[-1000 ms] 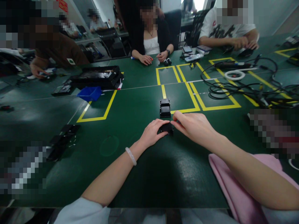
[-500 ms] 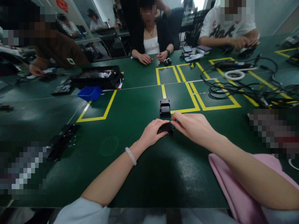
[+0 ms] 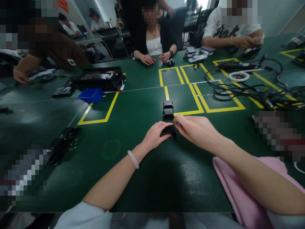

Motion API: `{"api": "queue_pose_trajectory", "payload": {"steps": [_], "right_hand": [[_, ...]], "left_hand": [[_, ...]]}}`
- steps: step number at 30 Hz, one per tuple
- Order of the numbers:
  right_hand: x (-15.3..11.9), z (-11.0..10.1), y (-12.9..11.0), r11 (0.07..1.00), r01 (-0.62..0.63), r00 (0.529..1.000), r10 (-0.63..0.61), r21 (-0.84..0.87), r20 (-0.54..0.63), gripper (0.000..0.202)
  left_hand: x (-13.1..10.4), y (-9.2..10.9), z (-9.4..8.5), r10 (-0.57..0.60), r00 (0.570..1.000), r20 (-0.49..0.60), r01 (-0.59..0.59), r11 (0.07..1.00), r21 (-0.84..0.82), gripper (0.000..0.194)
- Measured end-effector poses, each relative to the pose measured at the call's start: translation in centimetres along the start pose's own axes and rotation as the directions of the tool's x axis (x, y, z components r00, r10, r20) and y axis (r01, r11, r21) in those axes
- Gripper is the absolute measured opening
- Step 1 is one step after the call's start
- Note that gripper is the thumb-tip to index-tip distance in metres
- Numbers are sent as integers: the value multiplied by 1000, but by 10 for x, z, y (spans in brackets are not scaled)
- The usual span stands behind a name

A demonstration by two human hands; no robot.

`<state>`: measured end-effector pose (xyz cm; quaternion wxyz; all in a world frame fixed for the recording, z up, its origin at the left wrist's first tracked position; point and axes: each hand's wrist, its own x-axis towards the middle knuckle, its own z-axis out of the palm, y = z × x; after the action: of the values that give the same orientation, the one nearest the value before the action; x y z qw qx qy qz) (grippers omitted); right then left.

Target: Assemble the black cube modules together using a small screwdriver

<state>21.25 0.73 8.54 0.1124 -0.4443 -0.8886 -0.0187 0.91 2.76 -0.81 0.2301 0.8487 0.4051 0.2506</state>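
Head view. Item: black part, flat on the green worktop, centre. Left hand, at its 9 o'clock: thumb and fingers gripping it on near and far sides. Right hand, at 3 o'clock: fingers pinched together at its right edge (whether they hold anything small, cannot tell). Adjacent: black two-section piece, 12 o'clock, just beyond. Also: blue tray, 10 o'clock, well apart. Handling note: best kept pressed flat by the left, the right working lightly, without twisting.
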Motion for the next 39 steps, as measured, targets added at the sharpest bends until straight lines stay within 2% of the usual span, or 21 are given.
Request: {"api": "queue_pose_trajectory", "payload": {"steps": [4, 9, 14, 20, 26, 32, 39], "right_hand": [[0, -2, -1, 999, 25, 1000, -25, 28, -9, 16], [1, -2, -2, 999, -31, 999, 33, -44, 35, 28], [0, -3, -2, 1000, -19, 1000, 19, 13, 3, 18], [0, -2, -2, 999, -47, 998, 47, -15, 28, 26], [-1, -3, -2, 999, -31, 1000, 31, 44, 5, 17], [0, 0, -3, 998, -52, 999, 51, 26, 10, 26], [0, 4, -1, 999, -51, 998, 51, 0, -29, 13]], "left_hand": [[0, 0, 0, -1, 1000, 3, 1, 1000, 0, 41], [0, 0, 0, -8, 1000, -1, 8, 1000, 7, 42], [0, 1, 0, -4, 1000, 3, 4, 1000, -4, 43], [0, 1, -1, -9, 1000, 6, 9, 1000, 9, 41], [0, 1, -1, -2, 1000, 9, 2, 1000, 1, 43], [-1, 1, -2, -3, 1000, 9, 3, 1000, 6, 42], [0, 0, -1, 2, 1000, 15, -3, 1000, 10, 44]]}}
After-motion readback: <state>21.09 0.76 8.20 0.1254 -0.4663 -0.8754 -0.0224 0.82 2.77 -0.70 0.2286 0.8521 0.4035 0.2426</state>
